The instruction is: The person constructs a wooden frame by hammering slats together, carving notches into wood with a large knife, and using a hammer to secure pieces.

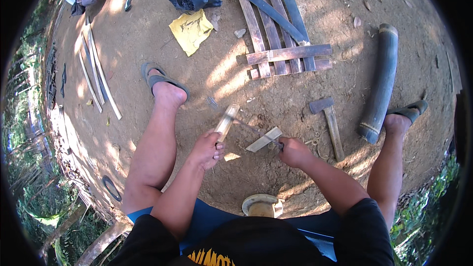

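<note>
The left hand grasps a bamboo strip, the right hand a knife; work looks partway: split slat beneath the blade, bamboo culm farther right seemingly uncut.

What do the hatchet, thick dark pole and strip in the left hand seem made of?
Hatchet: dull, brownish head, probably steel; tan handle, likely wood.
Thick dark pole: likely bamboo, smooth with ringed ends.
Strip in left hand: pale, streaked, bamboo or wood.
</note>
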A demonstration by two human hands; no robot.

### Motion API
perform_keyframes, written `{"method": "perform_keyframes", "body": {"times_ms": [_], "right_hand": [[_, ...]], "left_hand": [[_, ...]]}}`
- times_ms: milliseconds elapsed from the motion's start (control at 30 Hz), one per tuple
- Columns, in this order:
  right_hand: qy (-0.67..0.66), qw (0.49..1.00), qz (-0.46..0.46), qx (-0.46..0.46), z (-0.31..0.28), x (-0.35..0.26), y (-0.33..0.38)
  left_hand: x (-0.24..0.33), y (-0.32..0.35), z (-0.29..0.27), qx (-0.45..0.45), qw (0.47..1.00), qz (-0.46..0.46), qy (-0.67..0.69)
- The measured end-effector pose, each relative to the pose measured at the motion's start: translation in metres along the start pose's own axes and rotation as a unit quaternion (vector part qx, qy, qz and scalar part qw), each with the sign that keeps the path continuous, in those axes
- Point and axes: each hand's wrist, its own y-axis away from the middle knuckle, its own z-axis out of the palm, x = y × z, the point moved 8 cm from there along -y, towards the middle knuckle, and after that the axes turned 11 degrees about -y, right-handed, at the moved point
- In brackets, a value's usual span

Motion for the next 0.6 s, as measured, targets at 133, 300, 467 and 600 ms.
{"method": "perform_keyframes", "body": {"times_ms": [133, 300, 467, 600], "right_hand": [[0.043, 0.999, -0.004, 0.022, -0.020, -0.010, 0.005], [0.015, 1.000, 0.003, 0.022, -0.020, -0.004, 0.000], [-0.001, 0.999, -0.051, 0.012, 0.000, -0.018, 0.012], [-0.027, 0.998, -0.028, 0.050, -0.007, -0.009, 0.015]], "left_hand": [[0.005, 0.005, 0.002, 0.004, 1.000, -0.008, 0.003], [0.001, 0.007, 0.005, 0.016, 1.000, -0.008, -0.002], [0.001, 0.004, 0.001, 0.004, 0.999, 0.007, 0.041], [0.001, 0.001, 0.012, 0.000, 0.996, 0.000, 0.087]]}}
